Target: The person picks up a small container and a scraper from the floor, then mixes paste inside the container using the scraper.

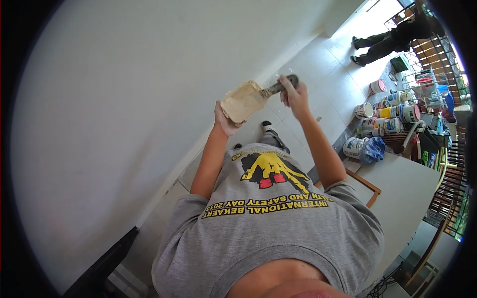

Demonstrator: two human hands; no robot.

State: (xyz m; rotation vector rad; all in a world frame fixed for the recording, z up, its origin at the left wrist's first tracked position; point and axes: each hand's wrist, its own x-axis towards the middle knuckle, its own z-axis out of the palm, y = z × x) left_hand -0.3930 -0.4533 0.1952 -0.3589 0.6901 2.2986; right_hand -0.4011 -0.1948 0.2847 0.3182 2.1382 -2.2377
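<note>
My left hand [227, 122] grips a cream, roughly rectangular putty board [243, 103] from its near edge. The board is smeared with pale paste, and its rim looks rough and crusted. In my right hand [296, 98] is a putty knife with a dark handle [289, 83], my fingers closed around it. The knife's stained metal neck [268, 92] reaches to the board's right edge; its blade is hard to make out against the paste. Both hands are held out in front of my grey shirt [278, 218], near the wall.
A pale wall [109, 114] rises close on my left above the tiled floor [323, 74]. To the right stand several paint buckets [392, 125], a blue plastic bag [372, 150] and a white table [410, 174]. Another person [397, 39] in dark clothes stands farther off.
</note>
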